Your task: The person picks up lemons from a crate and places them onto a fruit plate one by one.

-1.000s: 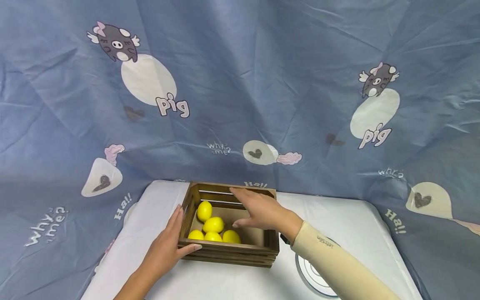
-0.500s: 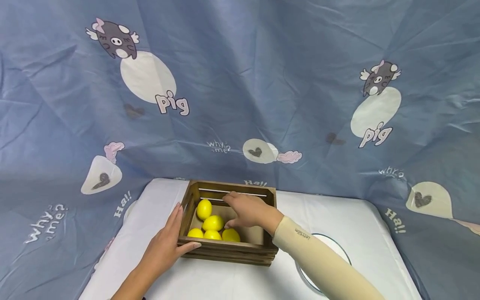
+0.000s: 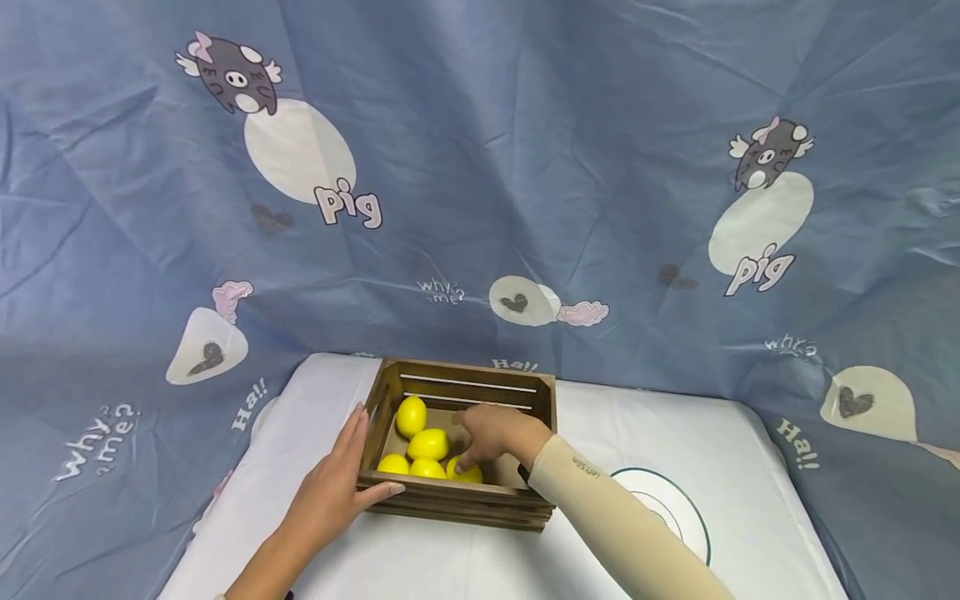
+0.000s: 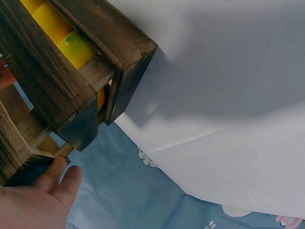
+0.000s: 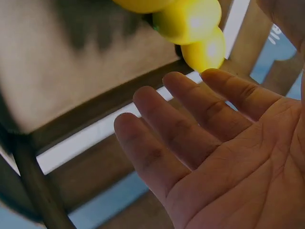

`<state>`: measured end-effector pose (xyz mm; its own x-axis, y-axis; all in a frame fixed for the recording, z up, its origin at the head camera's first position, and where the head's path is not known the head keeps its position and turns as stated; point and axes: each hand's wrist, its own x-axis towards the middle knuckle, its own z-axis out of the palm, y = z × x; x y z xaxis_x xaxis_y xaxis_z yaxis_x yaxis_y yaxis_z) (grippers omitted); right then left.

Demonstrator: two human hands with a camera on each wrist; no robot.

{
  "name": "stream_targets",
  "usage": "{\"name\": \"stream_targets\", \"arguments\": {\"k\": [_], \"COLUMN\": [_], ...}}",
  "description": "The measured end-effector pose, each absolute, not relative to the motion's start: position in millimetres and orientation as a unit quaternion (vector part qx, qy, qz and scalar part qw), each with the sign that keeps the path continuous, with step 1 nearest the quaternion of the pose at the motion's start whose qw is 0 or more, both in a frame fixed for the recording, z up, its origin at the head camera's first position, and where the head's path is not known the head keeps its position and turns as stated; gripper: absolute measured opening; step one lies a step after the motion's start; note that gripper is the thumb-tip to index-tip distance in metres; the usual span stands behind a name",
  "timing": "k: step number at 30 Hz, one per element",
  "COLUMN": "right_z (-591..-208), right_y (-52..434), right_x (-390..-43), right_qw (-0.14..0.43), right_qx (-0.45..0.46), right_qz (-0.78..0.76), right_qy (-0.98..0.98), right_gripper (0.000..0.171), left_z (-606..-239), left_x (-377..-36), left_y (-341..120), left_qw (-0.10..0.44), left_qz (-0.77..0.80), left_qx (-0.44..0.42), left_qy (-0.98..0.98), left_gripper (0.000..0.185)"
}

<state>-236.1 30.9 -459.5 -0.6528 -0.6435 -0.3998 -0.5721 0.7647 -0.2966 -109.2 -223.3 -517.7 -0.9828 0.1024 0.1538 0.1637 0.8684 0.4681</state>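
A brown wooden slatted crate (image 3: 457, 500) holds several yellow lemons (image 3: 429, 445) in its left part. My left hand (image 3: 326, 492) rests at the crate's front left corner, fingers straight along the side and thumb over the front rim. Inside the crate, my right hand (image 3: 498, 432) reaches down, its thumb overlapping the rightmost lemon (image 3: 472, 475). Extended, spread fingers (image 5: 152, 126) with a bare palm show in the right wrist view, below some lemons (image 5: 205, 50). Through the slats in the left wrist view, lemons (image 4: 76, 50) show above the left hand (image 4: 43, 202).
To the right of the crate, a white plate (image 3: 686, 517) with a dark rim lies partly hidden by the right sleeve (image 3: 600, 517). A white cloth (image 3: 660, 417) covers the table. Behind and around it hangs a blue printed sheet (image 3: 450, 167).
My right hand has moved left and down into the crate, closer over the rightmost lemon. More of the plate shows beside the sleeve. My left hand stays at the crate's corner.
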Motion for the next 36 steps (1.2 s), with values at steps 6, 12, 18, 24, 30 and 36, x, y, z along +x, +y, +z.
{"name": "stream_targets", "arguments": {"k": [6, 12, 18, 24, 30, 36], "right_z": [-475.4, -488.4, -492.0, -493.3, -494.3, -492.3], "right_y": [29.1, 33.6, 35.7, 32.8, 28.7, 25.8], "right_x": [-238.2, -243.0, -245.0, -242.5, -239.2, -235.7], "right_qw": [0.253, 0.265, 0.274, 0.271, 0.265, 0.269], "right_qx": [-0.334, -0.328, -0.340, -0.360, -0.361, -0.347], "right_qz": [-0.085, -0.095, -0.105, -0.077, -0.056, -0.044], "right_qy": [0.904, 0.902, 0.893, 0.890, 0.892, 0.898], "right_gripper": [0.083, 0.079, 0.069, 0.056, 0.052, 0.053], "left_z": [-516.1, -516.9, -517.0, -514.3, -514.9, -515.8], "left_x": [-108.8, -109.9, -109.6, -108.8, -108.5, -109.5], "left_y": [-222.6, -220.2, -221.1, -222.6, -223.2, -224.0], "left_qw": [0.052, 0.051, 0.053, 0.052, 0.047, 0.049], "left_qz": [-0.248, -0.253, -0.251, -0.254, -0.251, -0.249], "left_qx": [-0.066, -0.074, -0.075, -0.068, -0.069, -0.072], "left_qy": [-0.965, -0.963, -0.964, -0.963, -0.964, -0.964], "left_gripper": [0.122, 0.122, 0.121, 0.121, 0.121, 0.122]}}
